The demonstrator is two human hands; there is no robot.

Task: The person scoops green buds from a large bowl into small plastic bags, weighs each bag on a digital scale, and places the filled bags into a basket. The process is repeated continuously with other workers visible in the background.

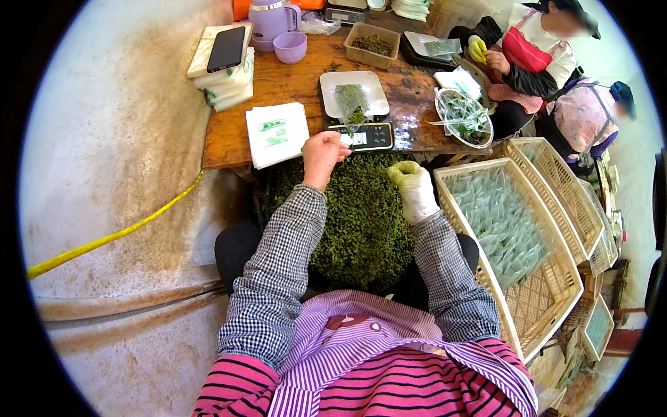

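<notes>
My bare left hand (324, 157) is at the front of a digital scale (373, 90). Its fingers are pinched at the near end of a clear plastic bag (351, 99), which lies on the scale plate with green leafy bits inside. My right hand (413, 189) wears a white glove with yellow-green fingertips. It is curled closed above the right edge of a large heap of small green leafy bits (361, 222) between my knees; anything inside the fist is hidden. Left of the scale lies a stack of white printed bags (277, 133).
A wooden table (236, 135) holds a phone (226, 49) on stacked packs, a purple jug (272, 21), a purple cup (290, 46) and a tub of dried bits (372, 46). Right stands a crate (535, 306) of filled bags. Beyond, a co-worker (528, 52) sits by a basket (464, 118).
</notes>
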